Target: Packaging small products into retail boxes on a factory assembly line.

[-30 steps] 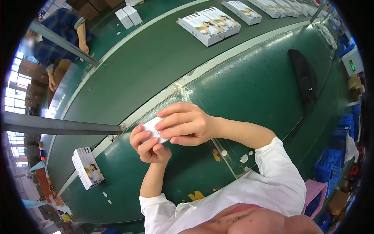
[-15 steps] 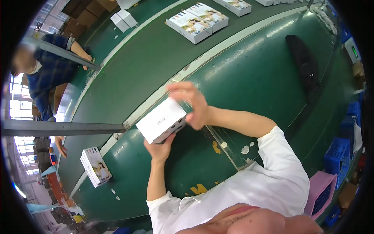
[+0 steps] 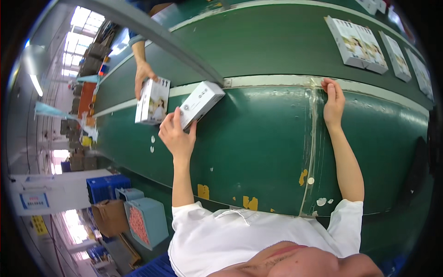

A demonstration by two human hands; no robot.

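Observation:
My left hand (image 3: 177, 138) grips the near end of a white carton (image 3: 200, 105), thumb on one side and fingers on the other. The carton lies tilted over the green table close to the rail, with small dark icons on its upper face. My right hand (image 3: 334, 102) is apart from it, at the rail beside a taped seam; its fingers are curled, and whatever they may hold is hidden. Just left of my carton stands a white box with a photo print (image 3: 154, 101). A co-worker's hand (image 3: 144, 76) rests on that box from the far side.
A grey metal post (image 3: 184, 46) rises from the pale rail (image 3: 272, 82). Beyond it runs a green conveyor (image 3: 263, 41) with several printed boxes (image 3: 357, 44) at the right. A dark object (image 3: 417, 168) lies at the table's right end. A light blue bin (image 3: 154, 221) stands lower left.
My view has turned left. The carton has moved left to beside the printed box, held by my left hand alone. My right hand has come away from it. The co-worker's hand has reached the printed box.

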